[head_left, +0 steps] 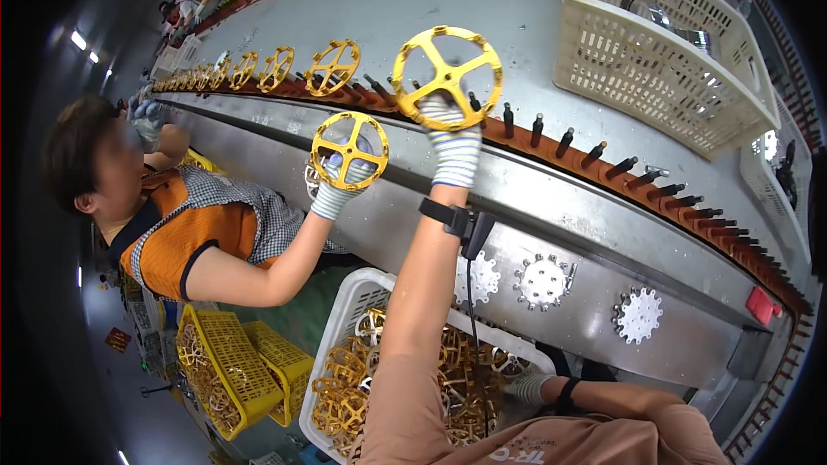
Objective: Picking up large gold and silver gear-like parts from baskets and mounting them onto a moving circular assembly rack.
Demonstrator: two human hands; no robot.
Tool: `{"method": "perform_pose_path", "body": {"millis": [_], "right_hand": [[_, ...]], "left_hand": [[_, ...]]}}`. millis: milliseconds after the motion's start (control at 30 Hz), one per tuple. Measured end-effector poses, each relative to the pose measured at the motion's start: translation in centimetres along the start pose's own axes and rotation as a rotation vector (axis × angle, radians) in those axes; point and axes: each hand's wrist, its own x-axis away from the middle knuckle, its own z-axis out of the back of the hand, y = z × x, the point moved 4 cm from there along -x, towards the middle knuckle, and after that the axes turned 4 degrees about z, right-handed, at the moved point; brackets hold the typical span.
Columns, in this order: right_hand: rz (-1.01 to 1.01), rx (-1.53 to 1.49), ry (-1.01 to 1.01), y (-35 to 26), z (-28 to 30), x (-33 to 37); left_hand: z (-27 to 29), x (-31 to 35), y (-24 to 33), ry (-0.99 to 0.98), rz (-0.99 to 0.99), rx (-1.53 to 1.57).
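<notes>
My left hand point(455, 146), in a striped knit glove, reaches up to the row of pegs. Its fingers grip the lower rim of a gold four-spoked ring point(449, 77), partly hidden behind it. Low at the right, my gloved right hand point(529, 389) is beside the rim of a white basket point(323, 370) filled with gold and silver spoked rings point(340, 392). The fingers of that hand are too dark and covered to make out. On my left, a co-worker's gloved hand point(332, 198) holds up another gold spoked ring point(351, 151).
Dark upright pegs point(564, 142) line a reddish-brown rail, with several gold rings point(333, 67) mounted further left. Silver toothed discs point(544, 282) lie on the metal ledge. A white perforated crate point(655, 52) stands at the back right. Yellow baskets point(228, 362) stand behind the co-worker point(198, 224).
</notes>
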Motion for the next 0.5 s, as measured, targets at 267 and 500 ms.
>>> {"method": "perform_pose_path", "body": {"millis": [267,500], "right_hand": [[-0.187,-0.318,-0.568,-5.6,7.4,-1.8],[-0.264,-0.565,-0.289,-7.0,13.7,-1.0]], "left_hand": [[0.1,-5.2,-13.2,0.133,0.148,0.832],[0.4,-7.4,-21.4,-0.043,0.002,0.097]]}}
